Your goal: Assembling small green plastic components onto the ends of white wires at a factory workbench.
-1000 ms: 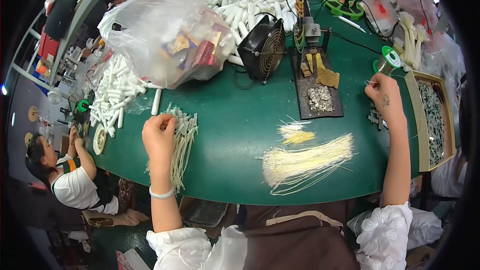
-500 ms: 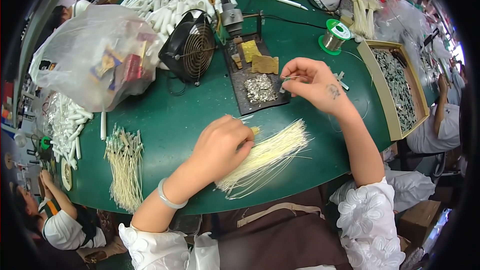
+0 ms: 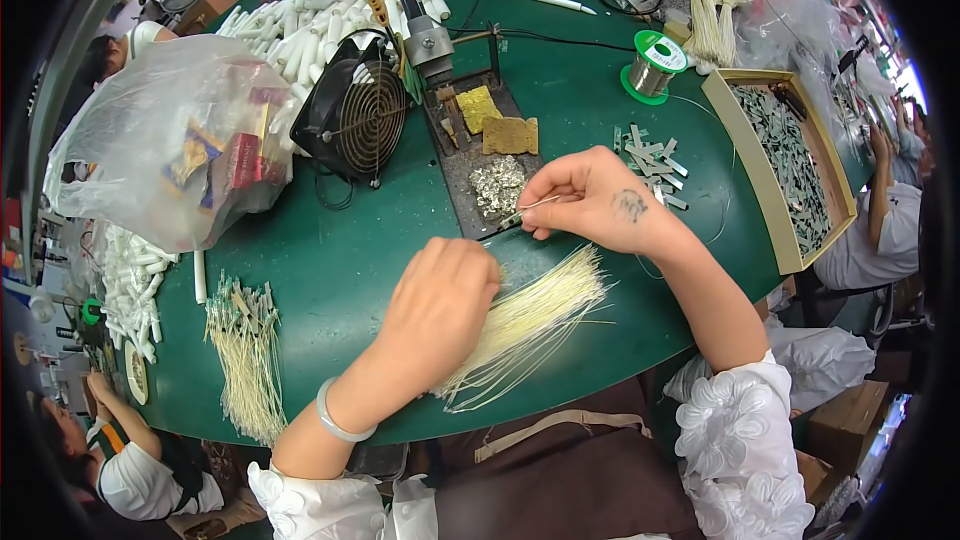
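My right hand is closed in a pinch on a thin pale wire, beside the near right corner of a dark board. A heap of crumpled silvery metal scraps lies on that board, just left of my fingertips. My left hand is curled closed, knuckles up, at the left side of a loose bundle of cream wires. Its fingertips are hidden, so what they grip cannot be made out. Right of the board lie several small grey-green strips.
A soldering iron on a stand points down over the board, beside sponge pieces. Around it are a black fan, a solder spool, a box of strips, a plastic bag and a second wire bundle.
My right hand has moved left and nearer to me, still pinching, uncovering more loose strips. My left hand stays by the wire bundle. The whole view has shifted slightly.
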`<control>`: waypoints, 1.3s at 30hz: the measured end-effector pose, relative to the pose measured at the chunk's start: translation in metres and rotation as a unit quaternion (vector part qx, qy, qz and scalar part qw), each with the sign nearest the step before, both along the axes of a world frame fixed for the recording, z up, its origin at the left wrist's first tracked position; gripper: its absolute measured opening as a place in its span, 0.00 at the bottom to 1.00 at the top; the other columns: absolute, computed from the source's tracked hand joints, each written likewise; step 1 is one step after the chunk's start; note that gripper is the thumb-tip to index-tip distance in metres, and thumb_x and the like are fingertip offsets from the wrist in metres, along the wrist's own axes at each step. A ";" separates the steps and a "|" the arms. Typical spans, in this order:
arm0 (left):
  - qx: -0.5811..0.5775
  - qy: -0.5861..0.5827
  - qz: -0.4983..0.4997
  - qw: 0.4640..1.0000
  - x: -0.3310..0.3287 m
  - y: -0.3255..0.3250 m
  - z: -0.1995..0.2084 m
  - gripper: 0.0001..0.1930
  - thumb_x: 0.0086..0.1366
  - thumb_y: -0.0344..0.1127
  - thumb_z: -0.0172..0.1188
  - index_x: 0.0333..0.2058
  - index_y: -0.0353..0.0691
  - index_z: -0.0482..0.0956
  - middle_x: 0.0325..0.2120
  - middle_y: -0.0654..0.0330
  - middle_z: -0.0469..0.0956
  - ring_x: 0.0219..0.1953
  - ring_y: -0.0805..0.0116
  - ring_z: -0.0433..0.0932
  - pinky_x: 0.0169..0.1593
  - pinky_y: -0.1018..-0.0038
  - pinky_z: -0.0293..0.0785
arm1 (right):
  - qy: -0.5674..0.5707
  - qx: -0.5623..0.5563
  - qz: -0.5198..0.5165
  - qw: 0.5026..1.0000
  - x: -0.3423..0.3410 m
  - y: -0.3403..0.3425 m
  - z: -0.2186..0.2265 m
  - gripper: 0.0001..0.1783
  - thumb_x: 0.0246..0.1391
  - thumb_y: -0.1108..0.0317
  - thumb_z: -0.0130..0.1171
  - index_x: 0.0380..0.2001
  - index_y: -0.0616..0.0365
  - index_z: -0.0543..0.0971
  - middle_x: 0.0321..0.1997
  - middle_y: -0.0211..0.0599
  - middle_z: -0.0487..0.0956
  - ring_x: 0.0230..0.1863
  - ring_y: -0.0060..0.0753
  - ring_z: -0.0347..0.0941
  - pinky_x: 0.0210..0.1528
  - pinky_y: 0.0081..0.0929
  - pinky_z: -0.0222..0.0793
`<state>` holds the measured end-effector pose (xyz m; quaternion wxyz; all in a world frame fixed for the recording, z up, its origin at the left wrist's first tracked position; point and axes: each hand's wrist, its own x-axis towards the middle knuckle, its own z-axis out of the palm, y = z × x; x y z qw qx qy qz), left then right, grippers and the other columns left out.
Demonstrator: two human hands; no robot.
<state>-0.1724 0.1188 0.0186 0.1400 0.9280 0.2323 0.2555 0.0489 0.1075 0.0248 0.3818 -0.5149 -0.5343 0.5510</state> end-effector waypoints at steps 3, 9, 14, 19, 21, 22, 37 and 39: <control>-0.290 -0.054 0.073 0.953 -0.008 -0.002 0.008 0.04 0.58 0.22 0.57 0.31 0.34 0.72 0.25 0.59 0.76 0.29 0.68 0.77 0.37 0.77 0.72 | -0.026 -0.005 0.014 1.000 -0.005 -0.001 0.001 0.08 0.50 0.76 0.61 0.33 0.70 0.78 0.29 0.39 0.81 0.29 0.21 0.76 0.35 0.18 0.73; -0.497 -0.179 0.083 0.845 -0.024 0.010 0.000 0.05 0.60 0.24 0.60 0.34 0.30 0.75 0.28 0.61 0.79 0.33 0.77 0.78 0.37 0.81 0.74 | -0.058 -0.004 0.030 0.998 -0.016 -0.002 -0.001 0.07 0.51 0.75 0.60 0.32 0.70 0.79 0.28 0.37 0.80 0.28 0.20 0.75 0.34 0.18 0.73; -0.514 -0.171 0.108 0.834 -0.024 0.016 -0.008 0.03 0.58 0.23 0.61 0.31 0.30 0.78 0.27 0.63 0.78 0.31 0.78 0.76 0.36 0.82 0.73 | -0.075 0.002 0.042 0.996 -0.022 -0.002 -0.002 0.07 0.51 0.75 0.60 0.32 0.69 0.79 0.27 0.36 0.80 0.27 0.19 0.75 0.32 0.17 0.72; -0.388 -0.134 0.082 0.908 -0.013 0.013 -0.009 0.03 0.56 0.23 0.61 0.30 0.31 0.78 0.30 0.62 0.78 0.32 0.79 0.75 0.37 0.82 0.73 | -0.093 -0.001 0.054 0.994 -0.026 -0.006 -0.001 0.07 0.51 0.74 0.60 0.31 0.68 0.79 0.25 0.33 0.79 0.26 0.18 0.74 0.30 0.18 0.70; -0.384 -0.143 0.063 0.910 -0.013 0.012 -0.009 0.03 0.55 0.23 0.61 0.29 0.31 0.78 0.30 0.61 0.78 0.33 0.78 0.75 0.38 0.82 0.73 | -0.095 0.001 0.057 0.994 -0.029 -0.005 0.000 0.06 0.51 0.74 0.60 0.31 0.67 0.79 0.25 0.32 0.78 0.26 0.18 0.74 0.29 0.18 0.70; -0.406 -0.130 0.070 0.902 -0.014 0.012 -0.011 0.02 0.55 0.23 0.61 0.29 0.30 0.78 0.31 0.60 0.78 0.33 0.78 0.75 0.38 0.82 0.73 | -0.098 0.003 0.057 0.994 -0.030 -0.006 0.000 0.06 0.51 0.73 0.60 0.31 0.67 0.79 0.25 0.32 0.78 0.26 0.17 0.74 0.29 0.18 0.70; -0.473 -0.154 0.103 0.861 -0.018 0.009 -0.010 0.02 0.54 0.19 0.60 0.28 0.27 0.79 0.30 0.56 0.79 0.32 0.75 0.78 0.39 0.81 0.76 | -0.170 0.135 0.078 0.973 -0.029 -0.008 -0.001 0.07 0.45 0.72 0.64 0.28 0.64 0.80 0.23 0.35 0.80 0.25 0.21 0.75 0.30 0.22 0.70; -0.471 -0.156 0.100 0.862 -0.018 0.009 -0.011 0.02 0.54 0.19 0.60 0.28 0.27 0.79 0.30 0.57 0.80 0.32 0.75 0.79 0.39 0.81 0.76 | -0.173 0.137 0.083 0.972 -0.029 -0.007 -0.002 0.06 0.45 0.72 0.64 0.27 0.63 0.80 0.23 0.37 0.80 0.24 0.23 0.75 0.29 0.22 0.70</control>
